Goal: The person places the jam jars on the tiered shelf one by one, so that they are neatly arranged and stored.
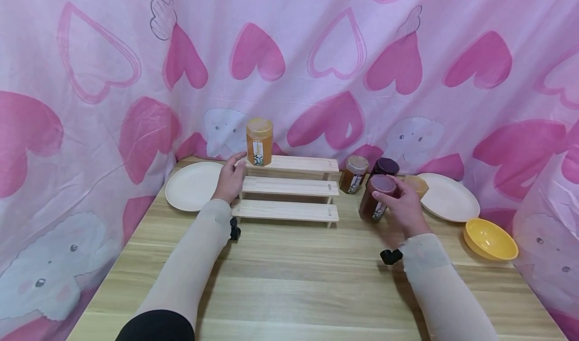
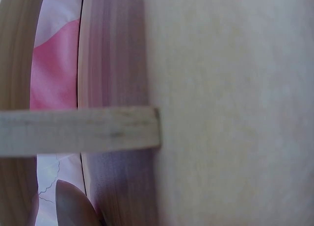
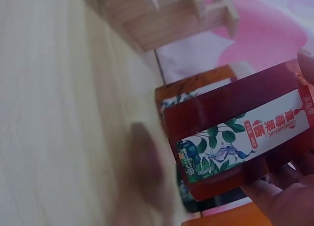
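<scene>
My right hand grips a jar of red strawberry jam, fingers and thumb around its upper part. In the right wrist view the jar is tilted, its white label with leaves and a bird facing the camera. My left hand pinches the left end of a three-step wooden rack, thumb and fingers at the top board. One fingertip shows beside the rack's wood in the left wrist view. An amber jar with a yellow lid stands upright on the left of the top step.
Right of the rack stand a brown-amber jar and a dark-lidded jar. A yellow-lidded jar is partly behind my right hand. White plates lie at left and right. A yellow bowl sits at the right edge.
</scene>
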Available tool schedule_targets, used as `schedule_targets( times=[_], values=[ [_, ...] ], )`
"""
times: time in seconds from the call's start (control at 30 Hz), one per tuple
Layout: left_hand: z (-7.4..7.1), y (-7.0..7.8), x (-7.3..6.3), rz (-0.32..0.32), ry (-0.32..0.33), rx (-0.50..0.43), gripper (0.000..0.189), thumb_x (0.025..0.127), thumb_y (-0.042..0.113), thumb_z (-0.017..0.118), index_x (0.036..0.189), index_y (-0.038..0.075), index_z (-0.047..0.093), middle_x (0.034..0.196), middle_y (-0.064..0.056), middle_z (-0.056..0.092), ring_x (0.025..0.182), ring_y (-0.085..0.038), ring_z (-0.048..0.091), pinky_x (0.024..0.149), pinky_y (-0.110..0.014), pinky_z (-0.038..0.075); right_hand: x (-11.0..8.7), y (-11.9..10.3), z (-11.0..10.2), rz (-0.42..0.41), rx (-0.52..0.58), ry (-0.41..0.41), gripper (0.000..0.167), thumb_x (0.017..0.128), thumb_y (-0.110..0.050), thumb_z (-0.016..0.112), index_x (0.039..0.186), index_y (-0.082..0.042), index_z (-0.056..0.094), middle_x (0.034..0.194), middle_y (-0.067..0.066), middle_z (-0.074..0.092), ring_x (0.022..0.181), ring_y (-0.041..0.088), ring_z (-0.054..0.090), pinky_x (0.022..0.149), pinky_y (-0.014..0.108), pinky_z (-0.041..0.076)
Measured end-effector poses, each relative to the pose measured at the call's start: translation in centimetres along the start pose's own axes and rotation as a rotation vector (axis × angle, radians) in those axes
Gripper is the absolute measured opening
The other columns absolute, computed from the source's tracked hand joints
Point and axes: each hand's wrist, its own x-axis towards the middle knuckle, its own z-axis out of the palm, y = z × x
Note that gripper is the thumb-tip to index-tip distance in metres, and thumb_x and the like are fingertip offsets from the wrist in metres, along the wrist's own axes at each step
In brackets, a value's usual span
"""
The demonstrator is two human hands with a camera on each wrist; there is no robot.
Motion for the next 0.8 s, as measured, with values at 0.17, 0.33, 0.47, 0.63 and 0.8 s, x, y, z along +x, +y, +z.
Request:
schedule_targets(
  times=[0.17,0.33,0.47,0.63,0.8],
  values=[
    [0.0,-0.1,0.0,0.002,0.003,-0.003,0.044,0.113,0.042,0.042,0.155,0.031,0.052,0.073,0.0,0.048,0.068,-0.016,0.047,0.069,-0.036,0.045,-0.5,-1.6,0.0,0.016,0.058,0.006,0.08,0.096,-0.04,0.079,0.164,-0.025,0.04,0.16,0.012,0.045,0.144,0.026,0.045,0.119,0.045,0.041],
    [-0.1,-0.2,0.0,0.006,0.0,0.007,0.045,0.113,0.043,0.042,0.155,0.03,0.052,0.074,-0.001,0.048,0.069,-0.016,0.048,0.07,-0.037,0.046,-1.0,-3.5,0.4,-0.014,0.13,0.039,0.075,0.095,-0.036,0.081,0.16,-0.026,0.047,0.153,0.008,0.05,0.13,0.016,0.051,0.098,0.018,0.048],
    [-0.2,-0.2,0.0,0.005,0.002,0.005,0.046,0.113,0.044,0.042,0.155,0.03,0.052,0.077,-0.002,0.049,0.072,-0.017,0.048,0.073,-0.038,0.046,-0.9,-4.9,1.3,-0.081,0.184,0.046,0.072,0.093,-0.03,0.084,0.157,-0.02,0.052,0.143,0.007,0.056,0.124,0.012,0.055,0.093,0.012,0.049],
    [-0.1,-0.2,0.0,0.001,-0.008,-0.009,0.045,0.113,0.043,0.042,0.156,0.031,0.051,0.076,-0.001,0.049,0.071,-0.017,0.048,0.072,-0.037,0.046,-0.5,-6.2,2.3,-0.131,0.186,0.055,0.069,0.093,-0.03,0.084,0.154,-0.017,0.055,0.139,0.006,0.06,0.122,0.013,0.058,0.096,0.015,0.05],
    [0.0,-0.2,0.1,-0.002,-0.006,-0.007,0.045,0.113,0.045,0.041,0.155,0.033,0.052,0.08,-0.005,0.051,0.074,-0.018,0.049,0.074,-0.038,0.046,0.2,-8.0,3.5,-0.154,0.211,0.06,0.073,0.091,-0.033,0.086,0.155,-0.018,0.054,0.144,0.009,0.059,0.127,0.016,0.057,0.103,0.022,0.05]
  ],
)
